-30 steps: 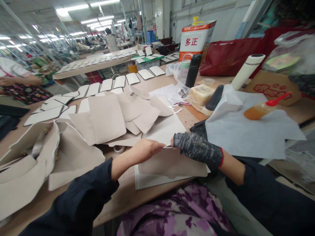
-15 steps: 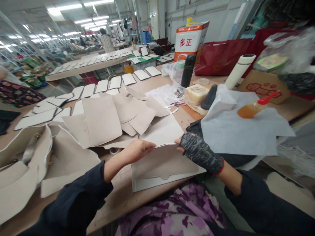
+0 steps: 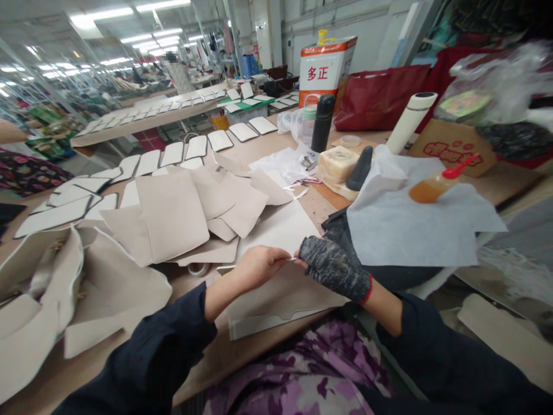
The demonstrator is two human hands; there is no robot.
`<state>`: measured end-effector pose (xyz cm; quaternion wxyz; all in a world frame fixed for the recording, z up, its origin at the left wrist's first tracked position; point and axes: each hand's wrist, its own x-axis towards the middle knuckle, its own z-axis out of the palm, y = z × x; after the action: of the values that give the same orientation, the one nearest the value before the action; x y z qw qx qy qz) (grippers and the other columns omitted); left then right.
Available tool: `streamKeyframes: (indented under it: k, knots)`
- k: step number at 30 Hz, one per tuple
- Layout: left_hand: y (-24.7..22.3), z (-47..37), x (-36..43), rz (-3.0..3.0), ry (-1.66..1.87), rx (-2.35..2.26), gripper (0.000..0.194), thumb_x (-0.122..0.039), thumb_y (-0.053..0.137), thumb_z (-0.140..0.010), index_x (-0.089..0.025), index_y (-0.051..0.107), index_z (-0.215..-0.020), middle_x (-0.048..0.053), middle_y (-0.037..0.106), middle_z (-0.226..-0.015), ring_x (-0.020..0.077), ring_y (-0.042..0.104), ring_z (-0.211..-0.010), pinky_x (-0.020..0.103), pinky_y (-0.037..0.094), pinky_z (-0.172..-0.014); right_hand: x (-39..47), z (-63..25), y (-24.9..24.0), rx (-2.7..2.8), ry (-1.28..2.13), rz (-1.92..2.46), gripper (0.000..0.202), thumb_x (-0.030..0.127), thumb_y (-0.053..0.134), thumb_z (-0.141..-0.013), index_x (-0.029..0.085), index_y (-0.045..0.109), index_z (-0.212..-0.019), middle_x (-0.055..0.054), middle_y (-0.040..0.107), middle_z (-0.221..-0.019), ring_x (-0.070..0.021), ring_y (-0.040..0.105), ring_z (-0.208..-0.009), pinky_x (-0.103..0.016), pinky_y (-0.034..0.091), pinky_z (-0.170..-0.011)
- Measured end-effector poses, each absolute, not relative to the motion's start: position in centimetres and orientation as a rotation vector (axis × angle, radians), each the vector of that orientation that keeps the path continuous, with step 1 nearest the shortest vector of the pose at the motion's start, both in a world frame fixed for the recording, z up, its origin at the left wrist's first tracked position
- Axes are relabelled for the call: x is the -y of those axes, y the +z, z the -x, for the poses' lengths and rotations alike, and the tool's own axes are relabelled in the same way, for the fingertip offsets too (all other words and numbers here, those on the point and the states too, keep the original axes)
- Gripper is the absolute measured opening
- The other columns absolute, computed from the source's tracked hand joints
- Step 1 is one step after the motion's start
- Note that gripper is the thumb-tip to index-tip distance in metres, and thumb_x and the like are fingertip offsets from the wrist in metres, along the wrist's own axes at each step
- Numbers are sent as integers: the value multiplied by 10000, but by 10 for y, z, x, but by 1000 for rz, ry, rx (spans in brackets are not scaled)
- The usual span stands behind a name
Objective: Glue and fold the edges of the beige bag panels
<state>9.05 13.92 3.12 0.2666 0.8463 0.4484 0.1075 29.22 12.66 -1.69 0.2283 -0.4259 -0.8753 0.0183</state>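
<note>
Both hands meet at the upper edge of a beige leather panel [image 3: 285, 297], which lies at the front of the table with its notched lower edge over a whitish layer. Bare and with fingers pressed together, my left hand [image 3: 261, 266] pinches that edge. My right hand [image 3: 330, 266], in a grey fingerless knit glove with red trim, grips it close by. Its fingertips are partly hidden. Behind the hands lies a pale sheet [image 3: 280, 227], beside a heap of loose beige leather pieces [image 3: 173, 216].
Folded beige bag parts [image 3: 116, 288] stand at the left. White dark-edged panels [image 3: 173, 154] line the table's back. At the right are a black thermos [image 3: 323, 124], a yellowish block [image 3: 339, 164], white paper [image 3: 410, 236] and an orange-filled squeeze bottle [image 3: 432, 187].
My left hand has slid right along the panel's edge and is now almost touching the right hand. The whole view has shifted slightly.
</note>
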Motion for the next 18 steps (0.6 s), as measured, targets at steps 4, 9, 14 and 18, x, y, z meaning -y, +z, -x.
streamKeyframes:
  k: [4,9,14,18]
  knots:
    - [29,-89,-137,-2216,311,-1179,208,-245,537,-780,-248,728,-864,33,725,-752,164,623,-647,221,420,-604,-123,-282,-15,2455,141,1179,302,316,383,-913,154,629,-851,-111,633,-821,-215,584,-797,-332,452,-742]
    - [31,-78,-140,-2136,332,-1184,186,-271,548,-771,-228,729,-778,21,695,-667,145,583,-575,203,393,-553,-130,-302,-17,2447,169,1107,271,303,392,-909,159,621,-903,-84,645,-827,-200,596,-788,-321,460,-740]
    - [34,-71,-142,-2112,285,-1161,249,-302,487,-817,-211,717,-789,24,696,-708,149,591,-621,200,404,-573,-127,-324,-18,2257,378,1095,270,334,416,-901,176,590,-768,-47,613,-705,-171,583,-691,-293,469,-668]
    - [29,-79,-133,-2320,236,-1126,259,-323,471,-847,-227,695,-936,50,711,-807,167,614,-680,216,403,-611,-122,-323,-20,2155,581,1126,300,346,389,-920,196,580,-744,-24,616,-698,-151,580,-675,-272,475,-671]
